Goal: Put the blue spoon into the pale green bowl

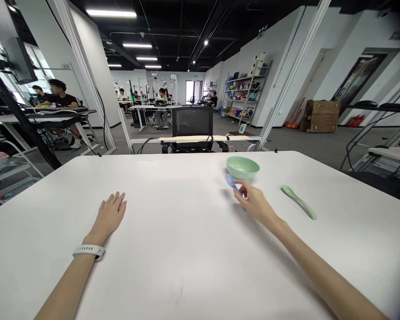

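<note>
My right hand (255,202) pinches a blue plastic spoon (231,181), its tip angled toward the green bowl (242,168) just ahead. A green spoon (299,202) lies to that hand's right. My open, empty left hand (110,215) rests flat on the tabletop (173,266).

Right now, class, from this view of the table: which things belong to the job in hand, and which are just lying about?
Belonging to the job: blue spoon, held in the right hand; green bowl beside it; left hand, resting on the table.

Probably just lying about: green spoon; wooden crate; shelves.

A large open lab-like workroom: rows of white desks (153,107) with seated people (161,106), camera rigs (158,86), stocked shelves (246,91).
</note>
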A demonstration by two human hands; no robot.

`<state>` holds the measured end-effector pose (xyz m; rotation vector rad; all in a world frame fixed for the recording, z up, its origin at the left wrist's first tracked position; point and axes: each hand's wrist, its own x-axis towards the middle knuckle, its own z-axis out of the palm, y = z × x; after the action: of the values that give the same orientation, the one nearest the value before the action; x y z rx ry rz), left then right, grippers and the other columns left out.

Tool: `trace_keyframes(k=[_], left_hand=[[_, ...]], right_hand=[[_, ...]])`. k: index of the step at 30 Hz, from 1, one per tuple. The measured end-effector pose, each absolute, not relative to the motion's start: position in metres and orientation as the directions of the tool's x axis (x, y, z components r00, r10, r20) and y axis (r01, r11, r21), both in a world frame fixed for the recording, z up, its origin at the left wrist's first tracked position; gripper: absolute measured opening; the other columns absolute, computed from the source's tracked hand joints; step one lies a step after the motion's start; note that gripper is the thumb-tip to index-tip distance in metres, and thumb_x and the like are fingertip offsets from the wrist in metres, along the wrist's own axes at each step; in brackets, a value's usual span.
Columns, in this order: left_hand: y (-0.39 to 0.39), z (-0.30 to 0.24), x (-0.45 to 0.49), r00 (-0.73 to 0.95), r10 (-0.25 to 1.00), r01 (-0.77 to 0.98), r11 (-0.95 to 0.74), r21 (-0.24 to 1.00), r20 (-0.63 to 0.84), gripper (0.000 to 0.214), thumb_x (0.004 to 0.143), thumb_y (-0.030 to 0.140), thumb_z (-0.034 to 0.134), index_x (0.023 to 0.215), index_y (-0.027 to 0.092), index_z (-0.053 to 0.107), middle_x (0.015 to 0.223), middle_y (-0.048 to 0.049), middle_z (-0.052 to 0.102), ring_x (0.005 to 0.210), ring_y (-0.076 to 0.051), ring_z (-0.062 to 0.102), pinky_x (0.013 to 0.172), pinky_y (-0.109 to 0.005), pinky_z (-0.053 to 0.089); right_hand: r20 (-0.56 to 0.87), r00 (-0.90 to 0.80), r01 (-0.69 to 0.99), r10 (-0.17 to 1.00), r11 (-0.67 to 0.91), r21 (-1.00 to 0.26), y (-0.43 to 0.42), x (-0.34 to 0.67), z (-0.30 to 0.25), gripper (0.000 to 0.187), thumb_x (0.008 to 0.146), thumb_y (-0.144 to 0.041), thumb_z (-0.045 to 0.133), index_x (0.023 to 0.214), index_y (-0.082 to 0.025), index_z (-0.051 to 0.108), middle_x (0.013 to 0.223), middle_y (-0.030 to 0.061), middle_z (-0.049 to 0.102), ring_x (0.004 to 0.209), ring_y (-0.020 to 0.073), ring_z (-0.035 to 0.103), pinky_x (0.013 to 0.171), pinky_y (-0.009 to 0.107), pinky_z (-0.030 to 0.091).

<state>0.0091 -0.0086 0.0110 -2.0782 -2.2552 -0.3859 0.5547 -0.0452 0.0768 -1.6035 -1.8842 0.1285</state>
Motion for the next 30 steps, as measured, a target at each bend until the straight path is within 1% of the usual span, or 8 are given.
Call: trace_keyframes(k=[4,8,12,16,21,25,27,30], left_hand=[[-0.008,0.011,0.009,-0.091,0.972,0.987,0.06,0.147,0.216,0.074,0.112,0.043,0.023,0.169,0.013,0.06,0.181,-0.0196,0.053,0.171,-0.035,0.048,0.14,-0.062,0.037],[-0.008,0.011,0.009,-0.093,0.974,0.985,0.06,0.162,0.207,0.076,0.111,0.044,0.022,0.169,0.012,0.059,0.182,-0.0207,0.052,0.172,-0.035,0.046,0.14,-0.062,0.036],[-0.008,0.009,0.009,-0.099,0.971,0.984,0.063,0.166,0.218,0.075,0.111,0.044,0.023,0.169,0.015,0.06,0.181,-0.019,0.054,0.172,-0.034,0.046,0.14,-0.061,0.036],[-0.008,0.006,0.009,-0.099,0.965,0.985,0.061,0.159,0.244,0.073,0.112,0.043,0.023,0.167,0.015,0.061,0.179,-0.0194,0.057,0.17,-0.035,0.048,0.139,-0.062,0.037],[-0.008,0.009,0.009,-0.093,0.975,0.989,0.067,0.132,0.201,0.074,0.112,0.043,0.023,0.169,0.013,0.059,0.183,-0.0194,0.052,0.172,-0.035,0.046,0.14,-0.06,0.036],[-0.008,0.011,0.009,-0.087,0.977,0.99,0.062,0.13,0.197,0.074,0.112,0.043,0.023,0.169,0.013,0.059,0.183,-0.0199,0.052,0.172,-0.035,0.046,0.14,-0.06,0.037],[-0.009,0.01,0.009,-0.092,0.974,0.989,0.065,0.135,0.207,0.074,0.112,0.043,0.024,0.169,0.014,0.06,0.182,-0.0197,0.053,0.172,-0.035,0.047,0.139,-0.061,0.037],[-0.009,0.01,0.01,-0.094,0.972,0.987,0.063,0.148,0.214,0.074,0.112,0.044,0.024,0.168,0.014,0.06,0.182,-0.0196,0.053,0.172,-0.035,0.047,0.139,-0.062,0.037]], right_hand=[[0.444,0.07,0.907,0.893,0.128,-0.401,-0.001,0.598,0.104,0.044,0.106,-0.046,0.056,0.135,-0.02,0.075,0.09,0.0092,0.083,0.077,0.0269,0.075,0.077,0.038,0.059],[0.371,0.072,0.972,0.926,0.018,-0.234,0.046,0.628,0.129,0.043,0.104,-0.036,0.058,0.138,-0.017,0.076,0.102,0.0142,0.088,0.087,0.0304,0.08,0.084,0.039,0.058],[0.311,0.055,0.998,0.949,-0.042,-0.049,0.08,0.635,0.139,0.038,0.104,-0.031,0.063,0.135,-0.017,0.08,0.107,0.0158,0.089,0.104,0.0345,0.083,0.094,0.041,0.056],[0.248,0.067,0.995,0.966,-0.083,0.056,0.098,0.628,0.136,0.036,0.102,-0.026,0.068,0.133,-0.015,0.082,0.113,0.0189,0.089,0.118,0.0362,0.082,0.104,0.043,0.054],[0.225,0.086,0.994,0.971,-0.1,0.052,0.105,0.617,0.127,0.037,0.101,-0.02,0.068,0.133,-0.011,0.083,0.116,0.024,0.088,0.125,0.0381,0.08,0.109,0.047,0.054],[0.233,0.089,0.995,0.968,-0.099,0.031,0.099,0.619,0.124,0.04,0.104,-0.024,0.06,0.135,-0.01,0.083,0.121,0.0248,0.087,0.129,0.0384,0.078,0.108,0.048,0.056],[0.29,0.084,0.996,0.953,-0.085,-0.009,0.089,0.628,0.122,0.044,0.106,-0.027,0.054,0.137,-0.013,0.082,0.128,0.0227,0.086,0.131,0.0388,0.075,0.109,0.049,0.056],[0.476,0.082,0.99,0.876,-0.015,-0.143,0.064,0.65,0.112,0.049,0.105,-0.031,0.049,0.139,-0.016,0.081,0.132,0.0216,0.085,0.128,0.0408,0.074,0.112,0.055,0.057]])
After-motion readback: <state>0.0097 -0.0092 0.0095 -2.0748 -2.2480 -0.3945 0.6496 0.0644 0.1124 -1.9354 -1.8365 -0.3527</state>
